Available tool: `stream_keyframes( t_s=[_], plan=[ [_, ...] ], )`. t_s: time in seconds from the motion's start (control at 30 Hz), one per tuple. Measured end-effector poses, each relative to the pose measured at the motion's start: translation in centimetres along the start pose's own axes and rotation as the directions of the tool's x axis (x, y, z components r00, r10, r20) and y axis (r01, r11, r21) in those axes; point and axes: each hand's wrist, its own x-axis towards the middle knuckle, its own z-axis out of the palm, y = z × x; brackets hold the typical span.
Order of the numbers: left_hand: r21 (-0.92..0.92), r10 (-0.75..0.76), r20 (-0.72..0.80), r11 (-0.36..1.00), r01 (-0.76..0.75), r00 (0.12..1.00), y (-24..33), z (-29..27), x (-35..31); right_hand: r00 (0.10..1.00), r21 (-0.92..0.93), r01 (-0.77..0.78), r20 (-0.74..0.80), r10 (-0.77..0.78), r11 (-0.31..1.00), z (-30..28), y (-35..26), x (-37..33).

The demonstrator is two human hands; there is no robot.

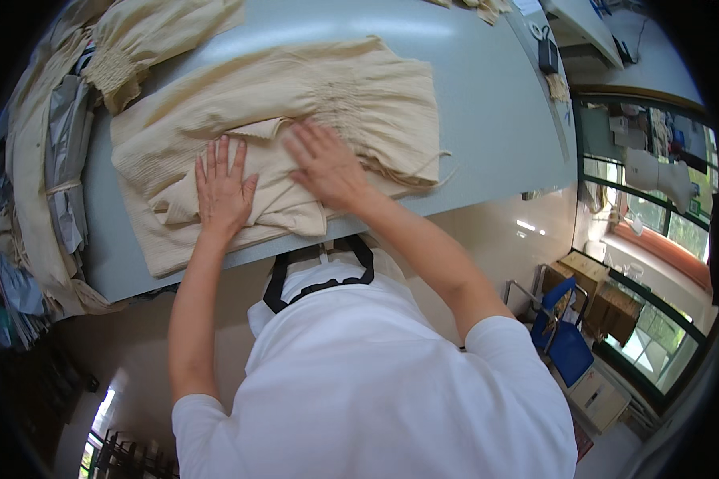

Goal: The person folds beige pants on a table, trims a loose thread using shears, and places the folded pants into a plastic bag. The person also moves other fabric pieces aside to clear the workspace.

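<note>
A cream-coloured garment [280, 88] of crinkled cloth, with a gathered elastic band toward its right part, lies spread near the front edge of the grey table [495, 120]. A loose flap of the same cloth is folded over its middle. My left hand [225, 188] rests flat on that flap with its fingers spread. Beside it, a little to the right, my right hand [326, 164] lies across the cloth, fingers stretched out and slightly blurred. Thin cords [423, 177] trail from the garment's right edge.
More cream cloth [148, 40] lies bunched at the back left. Along the left edge stand a grey plastic-wrapped bundle [68, 160] and hanging garments. Scissors [539, 32] and a small black box [548, 56] sit by the right table edge. A blue chair [563, 335] stands on the floor at right.
</note>
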Motion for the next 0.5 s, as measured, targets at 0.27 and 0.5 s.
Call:
stream_keyframes(
  t_s=[0.27, 0.5],
  plan=[
    [-0.115, 0.206, -0.036, 0.971, -0.208, 0.978, 6.7, -2.2, -0.5, 0.848, 0.219, -0.526, 0.206, 0.488, 0.822, -6.8, -1.6, -10.6],
    [-0.584, -0.283, -0.025, 0.783, 0.216, 0.959, 5.2, -2.4, 0.3, 0.926, -0.113, -0.358, -0.171, 0.337, 0.927, -10.6, 2.1, -10.2]
  ],
)
